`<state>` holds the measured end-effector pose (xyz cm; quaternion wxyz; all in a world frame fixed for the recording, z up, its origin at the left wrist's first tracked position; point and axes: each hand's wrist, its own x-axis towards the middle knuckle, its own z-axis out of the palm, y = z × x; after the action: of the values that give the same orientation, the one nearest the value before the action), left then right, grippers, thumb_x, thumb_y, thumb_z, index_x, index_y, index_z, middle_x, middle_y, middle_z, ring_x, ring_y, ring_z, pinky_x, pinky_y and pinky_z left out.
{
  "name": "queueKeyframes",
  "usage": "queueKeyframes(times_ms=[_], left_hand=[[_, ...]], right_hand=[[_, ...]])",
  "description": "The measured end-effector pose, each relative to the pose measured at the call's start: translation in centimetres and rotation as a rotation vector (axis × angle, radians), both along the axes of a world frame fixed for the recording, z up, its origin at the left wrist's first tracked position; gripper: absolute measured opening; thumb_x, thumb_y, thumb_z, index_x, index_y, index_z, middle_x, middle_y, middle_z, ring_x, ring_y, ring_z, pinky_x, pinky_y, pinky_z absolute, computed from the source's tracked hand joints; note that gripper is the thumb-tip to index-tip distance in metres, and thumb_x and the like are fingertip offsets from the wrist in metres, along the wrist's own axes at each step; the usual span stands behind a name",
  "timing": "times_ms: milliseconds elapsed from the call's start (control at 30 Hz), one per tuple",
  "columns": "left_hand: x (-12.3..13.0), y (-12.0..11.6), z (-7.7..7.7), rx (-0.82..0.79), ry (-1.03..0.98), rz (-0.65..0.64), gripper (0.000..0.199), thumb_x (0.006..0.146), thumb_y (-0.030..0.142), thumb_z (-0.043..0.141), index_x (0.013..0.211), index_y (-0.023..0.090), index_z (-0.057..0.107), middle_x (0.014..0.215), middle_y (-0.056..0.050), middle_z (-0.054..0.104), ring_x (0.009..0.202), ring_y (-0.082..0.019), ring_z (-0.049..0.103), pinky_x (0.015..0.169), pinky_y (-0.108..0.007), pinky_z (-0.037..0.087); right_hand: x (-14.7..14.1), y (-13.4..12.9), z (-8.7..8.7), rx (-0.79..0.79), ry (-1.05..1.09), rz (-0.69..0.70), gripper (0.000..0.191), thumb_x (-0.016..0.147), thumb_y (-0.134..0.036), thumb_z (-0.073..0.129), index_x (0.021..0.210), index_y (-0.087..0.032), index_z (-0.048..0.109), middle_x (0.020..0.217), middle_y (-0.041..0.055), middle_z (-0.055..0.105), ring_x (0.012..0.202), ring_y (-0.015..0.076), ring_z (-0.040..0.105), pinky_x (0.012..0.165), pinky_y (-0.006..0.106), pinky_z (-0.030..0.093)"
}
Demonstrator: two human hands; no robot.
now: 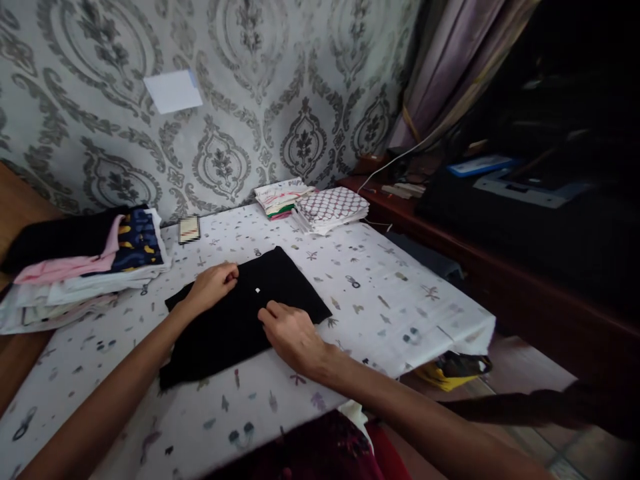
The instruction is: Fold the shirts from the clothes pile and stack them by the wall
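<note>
A black cloth (225, 333) lies spread on the table's printed white cover, with a small white mark near its middle. My left hand (216, 285) is on its upper left part, the fingers curled in, and my right hand (293, 333) rests on its right part, also with curled fingers. Both hands seem to pinch the fabric, but the fingertips are partly hidden. The white mark shows between my two hands.
Folded clothes (95, 260) are piled at the left. Folded patterned cloths (330, 208) and another small stack (283, 197) sit at the back. A small card-like item (189, 229) lies near the wall. Dark wooden furniture (500, 273) stands at the right.
</note>
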<state>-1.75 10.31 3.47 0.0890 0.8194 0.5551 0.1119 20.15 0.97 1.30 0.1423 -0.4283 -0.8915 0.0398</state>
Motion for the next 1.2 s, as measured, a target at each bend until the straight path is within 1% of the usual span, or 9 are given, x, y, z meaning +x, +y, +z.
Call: queueKeyframes(times_ms=[267,400,467,600,700,833,1000,1133,1200], left_hand=[[1.0,0.6,1.2,0.062,0.027,0.099,0.011,0.087,0.025,0.050,0.089,0.025,0.061,0.081,0.000,0.068,0.078,-0.021,0.061,0.066,-0.030,0.039],[1.1,0.7,1.2,0.020,0.118,0.151,0.019,0.087,0.017,0.048,0.095,0.026,0.062,0.097,-0.004,0.072,0.093,-0.024,0.064,0.076,-0.033,0.046],[1.4,0.4,1.0,0.092,0.077,0.159,0.028,0.088,0.013,0.043,0.104,0.024,0.062,0.108,-0.007,0.071,0.102,-0.026,0.064,0.084,-0.037,0.049],[2.9,-0.6,-0.3,0.232,-0.046,-0.015,0.039,0.097,0.024,0.034,0.132,0.020,0.052,0.137,-0.011,0.060,0.128,-0.025,0.054,0.107,-0.041,0.042],[3.8,-1.1,-1.6,0.082,0.062,-0.187,0.056,0.100,0.042,0.034,0.148,0.014,0.035,0.157,-0.015,0.039,0.147,-0.026,0.032,0.119,-0.044,0.027],[4.5,-0.6,-1.8,-0.114,0.165,-0.216,0.064,0.101,0.051,0.025,0.151,0.012,0.031,0.161,-0.017,0.028,0.152,-0.025,0.019,0.122,-0.048,0.016],[7.0,1.9,-1.0,-0.057,0.092,-0.330,0.061,0.102,0.050,0.020,0.155,0.020,0.025,0.165,-0.010,0.020,0.153,-0.019,0.013,0.123,-0.042,0.010],[8.4,4.8,-1.8,-0.195,0.132,-0.395,0.064,0.100,0.054,0.026,0.155,0.021,0.024,0.166,-0.010,0.015,0.154,-0.024,0.007,0.122,-0.048,0.009],[8.2,6.3,-1.8,-0.233,0.096,-0.389,0.064,0.100,0.055,0.025,0.154,0.022,0.026,0.165,-0.009,0.020,0.153,-0.024,0.012,0.122,-0.048,0.012]], right_hand=[[-1.1,-0.2,0.7,0.000,0.082,0.038,0.013,0.093,-0.008,0.052,0.093,-0.016,0.062,0.089,0.0061,0.064,0.079,0.0161,0.061,0.065,0.026,0.046],[-1.1,-0.5,0.7,-0.051,0.109,0.106,0.009,0.092,-0.012,0.058,0.096,-0.016,0.065,0.092,0.0071,0.067,0.083,0.0185,0.065,0.068,0.027,0.051],[-0.3,-0.6,0.7,-0.070,0.239,0.150,0.013,0.093,-0.016,0.057,0.104,-0.017,0.065,0.098,0.0066,0.069,0.088,0.0181,0.067,0.074,0.028,0.054],[2.2,-0.3,0.4,-0.015,0.500,0.073,0.023,0.097,-0.015,0.048,0.112,-0.018,0.064,0.107,0.0084,0.069,0.097,0.0179,0.067,0.085,0.031,0.055],[3.9,0.4,-0.5,0.087,0.429,-0.041,0.023,0.093,-0.015,0.052,0.111,-0.016,0.066,0.116,0.0147,0.067,0.108,0.0261,0.063,0.092,0.044,0.055],[5.2,0.6,-1.7,0.083,0.325,-0.024,0.023,0.090,-0.017,0.058,0.110,-0.018,0.069,0.120,0.0146,0.066,0.112,0.0285,0.061,0.094,0.050,0.055],[5.7,0.5,-2.0,0.017,0.448,-0.044,0.019,0.092,-0.018,0.057,0.106,-0.019,0.070,0.114,0.0128,0.068,0.110,0.0260,0.062,0.092,0.047,0.055],[6.8,0.4,-2.2,0.018,0.512,-0.117,0.019,0.092,-0.023,0.055,0.107,-0.022,0.068,0.121,0.0125,0.064,0.114,0.0258,0.061,0.093,0.046,0.054],[7.8,0.2,-2.4,0.039,0.488,-0.220,0.024,0.093,-0.027,0.054,0.114,-0.021,0.065,0.122,0.0131,0.063,0.114,0.0269,0.060,0.094,0.046,0.052]])
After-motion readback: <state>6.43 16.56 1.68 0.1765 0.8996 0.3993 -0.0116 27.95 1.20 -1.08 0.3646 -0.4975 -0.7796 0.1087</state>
